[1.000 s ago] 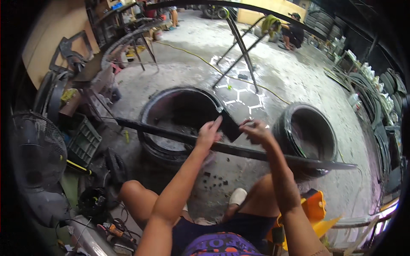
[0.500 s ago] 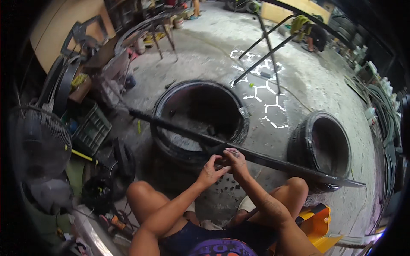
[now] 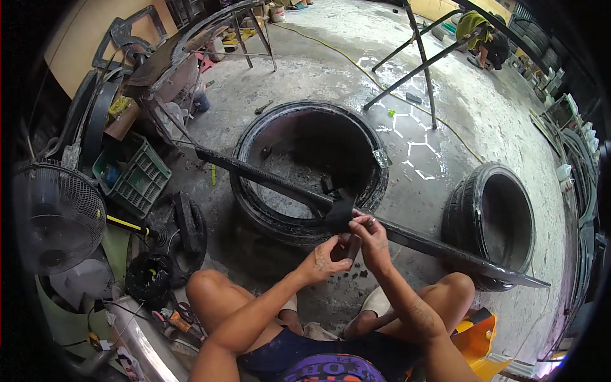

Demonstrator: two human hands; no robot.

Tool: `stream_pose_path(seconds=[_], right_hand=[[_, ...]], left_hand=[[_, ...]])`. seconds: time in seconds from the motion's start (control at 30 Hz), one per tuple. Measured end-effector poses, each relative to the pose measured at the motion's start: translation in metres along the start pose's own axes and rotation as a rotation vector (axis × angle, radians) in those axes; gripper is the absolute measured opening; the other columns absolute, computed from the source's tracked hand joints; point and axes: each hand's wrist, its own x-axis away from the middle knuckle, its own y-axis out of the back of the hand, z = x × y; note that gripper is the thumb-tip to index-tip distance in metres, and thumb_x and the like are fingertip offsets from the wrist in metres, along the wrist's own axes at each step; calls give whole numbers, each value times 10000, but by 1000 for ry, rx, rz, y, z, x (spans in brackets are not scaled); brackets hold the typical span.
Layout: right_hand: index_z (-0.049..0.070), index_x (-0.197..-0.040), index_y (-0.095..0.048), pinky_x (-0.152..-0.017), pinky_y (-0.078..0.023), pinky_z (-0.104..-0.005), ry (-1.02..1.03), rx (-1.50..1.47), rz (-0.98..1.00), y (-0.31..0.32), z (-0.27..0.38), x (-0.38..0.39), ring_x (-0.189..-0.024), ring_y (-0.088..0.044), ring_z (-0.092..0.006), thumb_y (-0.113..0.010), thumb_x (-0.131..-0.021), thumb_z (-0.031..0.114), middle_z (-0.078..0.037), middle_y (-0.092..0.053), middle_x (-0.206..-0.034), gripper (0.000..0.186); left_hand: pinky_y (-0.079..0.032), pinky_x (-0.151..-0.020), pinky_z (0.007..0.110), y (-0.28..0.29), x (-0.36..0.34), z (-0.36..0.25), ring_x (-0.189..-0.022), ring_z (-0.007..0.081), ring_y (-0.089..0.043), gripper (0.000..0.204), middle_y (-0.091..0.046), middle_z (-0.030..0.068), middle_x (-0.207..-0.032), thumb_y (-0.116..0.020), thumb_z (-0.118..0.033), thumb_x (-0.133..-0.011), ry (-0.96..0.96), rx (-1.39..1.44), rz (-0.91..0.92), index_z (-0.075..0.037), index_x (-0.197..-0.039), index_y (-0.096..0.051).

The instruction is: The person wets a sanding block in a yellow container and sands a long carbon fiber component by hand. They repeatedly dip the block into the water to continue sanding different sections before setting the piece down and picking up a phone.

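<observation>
A long black bar (image 3: 267, 179) lies across a big tyre (image 3: 254, 204) in front of my knees. A black rubber strip (image 3: 341, 211) is draped over the bar near its middle. My left hand (image 3: 326, 258) and my right hand (image 3: 369, 237) are together just below the bar, both pinching the lower end of that strip. The strip's end is partly hidden by my fingers.
A second tyre (image 3: 490, 223) lies at the right under the bar's far end. A standing fan (image 3: 54, 219), a green crate (image 3: 133, 181) and a small wheel (image 3: 188, 223) crowd the left. A metal frame's legs (image 3: 420, 57) stand beyond; a person (image 3: 484, 38) crouches far off.
My hands have come down from above the bar to just below it, bringing the black strip from held up in the air to draped over the bar. My view has tilted downward.
</observation>
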Motion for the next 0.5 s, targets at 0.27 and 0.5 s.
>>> stream_pose_path(seconds=[0.27, 0.5], right_hand=[[60, -966, -553, -805, -524, -328, -96, -514, 169, 20, 29, -5, -950, -634, -176, -616, -917, 43, -93, -613, -1116, 81], [90, -923, -554, -756, -496, -299, -304, -281, 286, 12, 20, 3, -866, -583, -108, -613, -877, 44, -16, -613, -952, 88]], left_hand=[[-564, -889, 439, 20, 14, 22, -1088, 287, -647, 545, -591, 155, -1286, -409, -280, -1002, 136, 900, 165, -67, -1497, -325], [-546, -805, 316, 27, 7, -1, -982, 125, -655, 433, -647, 36, -1141, -508, -422, -1031, 83, 1021, -239, -86, -1303, -526]])
